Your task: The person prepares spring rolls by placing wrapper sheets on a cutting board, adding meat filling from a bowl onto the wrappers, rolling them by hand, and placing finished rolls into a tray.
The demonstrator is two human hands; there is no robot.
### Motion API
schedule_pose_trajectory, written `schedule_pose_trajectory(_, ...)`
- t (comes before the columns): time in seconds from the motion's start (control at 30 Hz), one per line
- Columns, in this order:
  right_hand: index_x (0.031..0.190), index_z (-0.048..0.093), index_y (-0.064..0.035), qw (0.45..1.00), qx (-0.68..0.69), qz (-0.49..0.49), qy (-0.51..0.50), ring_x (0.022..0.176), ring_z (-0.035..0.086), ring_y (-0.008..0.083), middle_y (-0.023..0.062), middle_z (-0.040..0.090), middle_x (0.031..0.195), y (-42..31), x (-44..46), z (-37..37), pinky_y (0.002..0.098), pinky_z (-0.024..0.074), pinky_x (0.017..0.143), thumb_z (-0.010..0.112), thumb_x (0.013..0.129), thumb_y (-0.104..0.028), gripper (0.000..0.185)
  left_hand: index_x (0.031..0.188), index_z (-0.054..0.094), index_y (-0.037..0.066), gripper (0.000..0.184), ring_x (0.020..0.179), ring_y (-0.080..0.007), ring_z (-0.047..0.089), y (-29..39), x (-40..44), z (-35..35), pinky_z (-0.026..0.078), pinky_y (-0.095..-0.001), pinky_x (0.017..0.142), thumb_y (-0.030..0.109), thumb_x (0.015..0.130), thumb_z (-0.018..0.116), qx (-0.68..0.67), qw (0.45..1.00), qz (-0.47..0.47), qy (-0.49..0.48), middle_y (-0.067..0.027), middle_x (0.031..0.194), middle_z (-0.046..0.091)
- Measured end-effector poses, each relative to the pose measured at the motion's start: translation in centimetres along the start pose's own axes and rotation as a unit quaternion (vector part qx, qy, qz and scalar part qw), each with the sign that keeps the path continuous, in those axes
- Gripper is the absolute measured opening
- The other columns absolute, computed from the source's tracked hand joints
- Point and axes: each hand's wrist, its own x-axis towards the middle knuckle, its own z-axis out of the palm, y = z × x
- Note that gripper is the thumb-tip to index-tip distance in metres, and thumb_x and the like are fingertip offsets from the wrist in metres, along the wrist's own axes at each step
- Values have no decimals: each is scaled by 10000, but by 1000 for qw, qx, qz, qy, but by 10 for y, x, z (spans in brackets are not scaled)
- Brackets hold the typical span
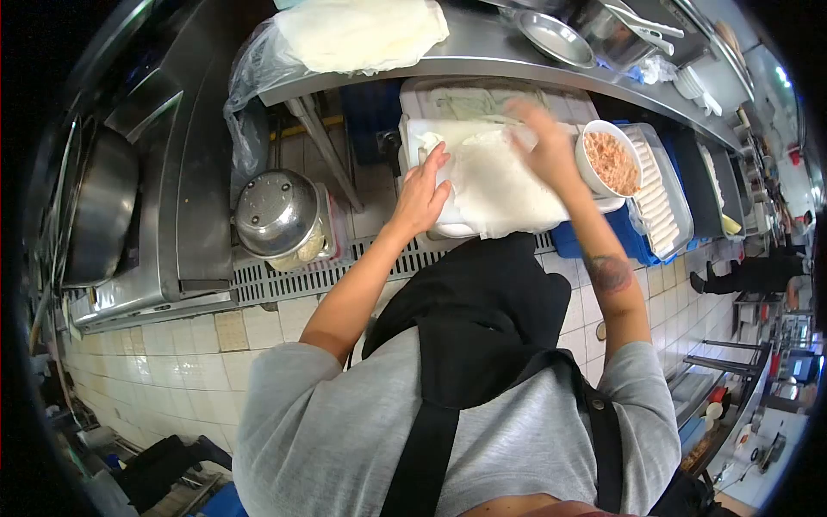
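Observation:
A thin, pale wrapper sheet [500, 185] lies over a white board [416, 138] in front of me. My left hand [422, 191] rests at the sheet's left edge, thumb and fingers apart. Over the sheet's upper right part is my right hand [547, 146], its fingers smeared by motion, so I cannot make out whether they hold anything. Just right of that hand stands a white bowl [587, 172] of pinkish-brown shredded filling [613, 164]. Beyond the bowl, a clear tray [680, 207] holds several pale rolls [656, 207] in a row.
A stack of pale sheets [362, 34] on plastic sits on the steel shelf [482, 65], with a metal plate [556, 39] farther right. A metal bowl [277, 211] stands low at left. Another person in dark clothes [758, 280] is at far right.

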Motion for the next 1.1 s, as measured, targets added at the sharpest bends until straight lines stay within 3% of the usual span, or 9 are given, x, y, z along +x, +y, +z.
schedule_pose_trajectory(0.13,1363,531,-16,936,42,-112,-331,1326,493,317,165,523,1424,-24,-74,48,483,360,1128,673,887,-340,593,1513,262,37,650,1228,-346,563,1,1,0,362,-461,1062,126,914,500,1,1000,-1,0,-219,1330,579)
schedule_pose_trajectory(0.27,1499,336,-4,951,-71,-27,-300,1459,311,313,200,366,1543,-7,-76,67,570,230,1166,534,950,-487,757,1505,282,34,626,1212,-351,572,1,2,0,381,-452,1047,122,922,489,3,1000,-3,11,-218,1322,585)
schedule_pose_trajectory(0.4,1486,324,42,955,-70,-21,-288,1450,320,344,239,371,1526,-22,-86,68,566,224,1168,554,934,-513,815,1505,290,37,599,1220,-353,568,0,1,1,379,-441,1050,133,943,475,-5,1000,-8,5,-216,1328,584)
schedule_pose_trajectory(0.53,1369,517,7,911,177,-25,-371,1421,368,337,236,454,1465,-42,-80,45,526,252,1168,526,979,-424,581,1515,290,47,566,1248,-344,552,1,2,1,363,-438,1055,184,989,449,-11,1000,-17,2,-217,1345,575)
schedule_pose_trajectory(0.67,1456,391,43,959,-62,191,-201,1447,308,369,260,359,1527,10,-74,67,521,212,1183,474,994,-436,671,1521,284,49,564,1251,-345,552,3,2,1,357,-429,1062,214,1001,427,-1,1000,-15,-3,-220,1348,574)
schedule_pose_trajectory(0.83,1441,383,76,944,-77,143,-288,1453,310,350,260,336,1542,-7,-63,92,536,232,1167,431,961,-561,800,1520,290,40,550,1253,-362,547,1,4,1,387,-434,1060,228,1014,398,-17,1000,-9,-6,-237,1346,567)
schedule_pose_trajectory(0.9,1396,439,73,944,52,106,-308,1421,365,352,258,391,1507,-28,-57,81,542,258,1162,495,956,-491,718,1523,288,43,545,1272,-361,540,9,4,1,384,-429,1082,276,1035,361,-13,1000,-17,-14,-254,1365,545)
schedule_pose_trajectory(1.0,1353,485,57,987,-16,86,-131,1364,437,363,257,457,1451,-11,-74,77,501,327,1141,611,906,-352,619,1519,291,34,549,1247,-370,551,5,4,4,390,-433,1065,224,1014,396,-8,1000,-13,-9,-260,1348,556)
schedule_pose_trajectory(1.1,1376,467,28,969,-56,239,24,1355,440,366,227,470,1445,33,-81,34,418,391,1115,728,779,-143,673,1509,303,23,550,1234,-376,558,8,3,4,396,-431,1059,181,996,424,-1,1000,-15,-2,-274,1328,566)
